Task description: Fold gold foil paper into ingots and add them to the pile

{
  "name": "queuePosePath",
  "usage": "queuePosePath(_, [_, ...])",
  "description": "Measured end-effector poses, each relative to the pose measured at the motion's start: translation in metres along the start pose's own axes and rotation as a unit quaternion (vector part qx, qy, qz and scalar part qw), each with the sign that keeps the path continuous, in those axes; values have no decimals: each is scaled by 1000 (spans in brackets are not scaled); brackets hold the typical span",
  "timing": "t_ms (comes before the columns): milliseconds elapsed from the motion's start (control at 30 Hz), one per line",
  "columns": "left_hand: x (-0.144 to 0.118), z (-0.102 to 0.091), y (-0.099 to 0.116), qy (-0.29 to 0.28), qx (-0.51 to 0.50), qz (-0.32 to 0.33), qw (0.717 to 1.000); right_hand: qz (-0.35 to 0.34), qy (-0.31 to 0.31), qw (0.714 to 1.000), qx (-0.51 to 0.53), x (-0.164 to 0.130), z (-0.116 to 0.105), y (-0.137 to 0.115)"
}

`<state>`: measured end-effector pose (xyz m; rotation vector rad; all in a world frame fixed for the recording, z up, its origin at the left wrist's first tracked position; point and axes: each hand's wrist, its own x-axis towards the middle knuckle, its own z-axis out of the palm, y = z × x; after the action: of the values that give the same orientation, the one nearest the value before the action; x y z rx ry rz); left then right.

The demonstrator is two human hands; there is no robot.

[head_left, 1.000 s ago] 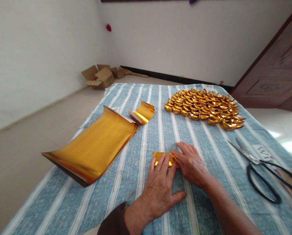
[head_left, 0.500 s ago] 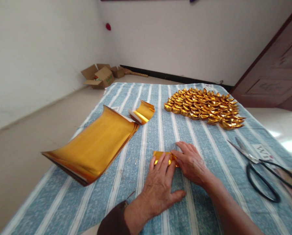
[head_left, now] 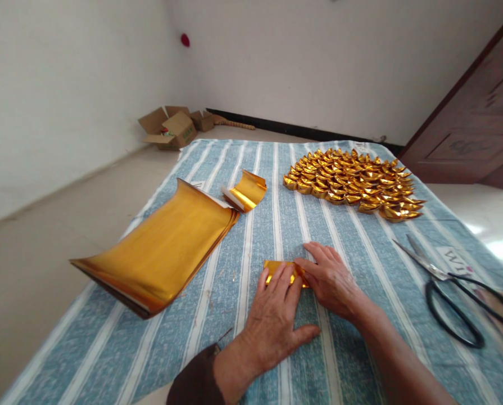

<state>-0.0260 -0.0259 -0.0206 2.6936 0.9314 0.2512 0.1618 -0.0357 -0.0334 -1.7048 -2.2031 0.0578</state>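
A small folded piece of gold foil paper (head_left: 271,266) lies on the striped cloth in front of me. My left hand (head_left: 272,318) rests flat over it, fingers stretched and pressing it down, thumb spread to the right. At the paper's right end, my right hand (head_left: 333,284) grips the folded edge between thumb and fingers. The fingers partly cover the paper, so the exact fold there is hidden. Beyond my right hand sit rows of folded gold paper ingots (head_left: 348,183). To the left lies a stack of large gold foil sheets (head_left: 162,247), with a smaller curled stack (head_left: 249,190) touching its far corner.
Large scissors (head_left: 439,274) with black handles lie partly open at the right, blades pointing away from me. The blue and white striped cloth (head_left: 217,236) covers the table. Open cardboard boxes (head_left: 179,132) stand on the floor past the far left corner, and a reddish door (head_left: 466,135) is at right.
The camera view has shifted very slightly. Both hands stay in nearly the same place on the small gold paper.
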Motion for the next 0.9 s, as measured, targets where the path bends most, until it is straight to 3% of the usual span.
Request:
queuePosePath(467, [0,6,-3,12,-22,3,1000,-5,-33,999,-21,-1,-3,-2])
queuePosePath(900, [1,1,-5,-34,-19,0,999,-25,-44,998,-39,-2,-4,0])
